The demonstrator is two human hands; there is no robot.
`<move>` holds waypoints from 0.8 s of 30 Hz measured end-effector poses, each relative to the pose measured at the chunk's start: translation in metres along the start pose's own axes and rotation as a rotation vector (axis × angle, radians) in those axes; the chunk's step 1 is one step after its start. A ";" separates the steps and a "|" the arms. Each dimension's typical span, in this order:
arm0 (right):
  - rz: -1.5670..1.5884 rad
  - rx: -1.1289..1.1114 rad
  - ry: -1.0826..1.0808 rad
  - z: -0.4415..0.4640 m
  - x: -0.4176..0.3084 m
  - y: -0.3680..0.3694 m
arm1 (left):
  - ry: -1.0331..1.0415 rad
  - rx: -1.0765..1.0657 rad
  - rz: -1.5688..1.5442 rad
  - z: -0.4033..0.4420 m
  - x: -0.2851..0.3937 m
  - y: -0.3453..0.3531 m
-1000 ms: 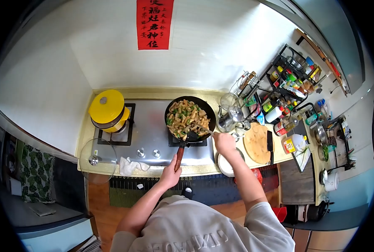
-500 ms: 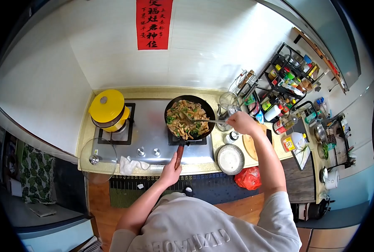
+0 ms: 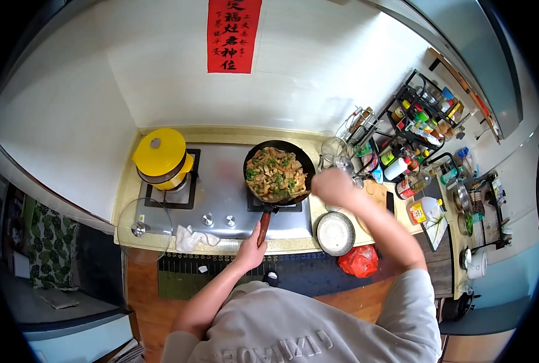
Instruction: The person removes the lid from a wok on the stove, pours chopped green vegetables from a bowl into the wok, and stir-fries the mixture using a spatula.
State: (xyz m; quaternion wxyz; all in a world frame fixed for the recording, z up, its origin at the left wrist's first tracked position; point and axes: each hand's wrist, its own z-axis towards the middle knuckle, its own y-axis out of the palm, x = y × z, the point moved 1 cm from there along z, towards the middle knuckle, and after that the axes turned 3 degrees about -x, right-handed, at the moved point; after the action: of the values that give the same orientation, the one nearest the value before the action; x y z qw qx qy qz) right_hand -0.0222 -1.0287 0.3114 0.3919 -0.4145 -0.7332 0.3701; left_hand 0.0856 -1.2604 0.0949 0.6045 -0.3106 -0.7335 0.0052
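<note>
My left hand (image 3: pixel 251 251) is wrapped round the wooden handle (image 3: pixel 264 228) of a black frying pan (image 3: pixel 311 164) on the right burner. Sliced brown pieces and chopped greens (image 3: pixel 275 174) lie inside the pan. At the pan's right edge, my right hand (image 3: pixel 333 187) is closed and blurred by motion; the spatula it held earlier cannot be made out now. Below that hand, a speckled plate (image 3: pixel 336 233) rests on the counter.
A yellow pot (image 3: pixel 160 152) stands on the left burner, with a glass lid (image 3: pixel 145 227) and white cloth (image 3: pixel 192 239) near the front edge. To the right are a cutting board (image 3: pixel 373 196), an oil jug (image 3: pixel 425 210) and a bottle rack (image 3: pixel 411 115).
My right hand moved from low by the pan out to the right, then slightly back toward its rim. The food looks turned over. The whole view has shifted a little.
</note>
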 end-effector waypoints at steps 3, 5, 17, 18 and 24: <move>-0.049 0.045 -0.063 -0.022 -0.063 0.038 | 0.015 0.009 -0.008 0.001 -0.003 0.001; 0.047 0.126 0.062 -0.008 -0.082 0.070 | 0.035 0.021 -0.009 0.003 -0.011 0.005; 0.921 0.214 0.296 -0.021 0.061 0.107 | -0.009 -0.016 -0.051 -0.003 0.004 -0.002; 0.976 0.158 0.299 -0.028 0.073 0.104 | -0.006 -0.017 -0.041 -0.003 0.004 -0.003; 0.725 0.148 0.169 -0.062 0.070 0.057 | -0.014 -0.017 -0.019 -0.001 0.002 -0.002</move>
State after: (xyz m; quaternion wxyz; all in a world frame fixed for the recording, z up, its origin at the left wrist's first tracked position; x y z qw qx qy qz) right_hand 0.0259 -0.9302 0.3066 0.3234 -0.6466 -0.4754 0.5013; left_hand 0.0858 -1.2612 0.0978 0.5966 -0.3089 -0.7407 -0.0046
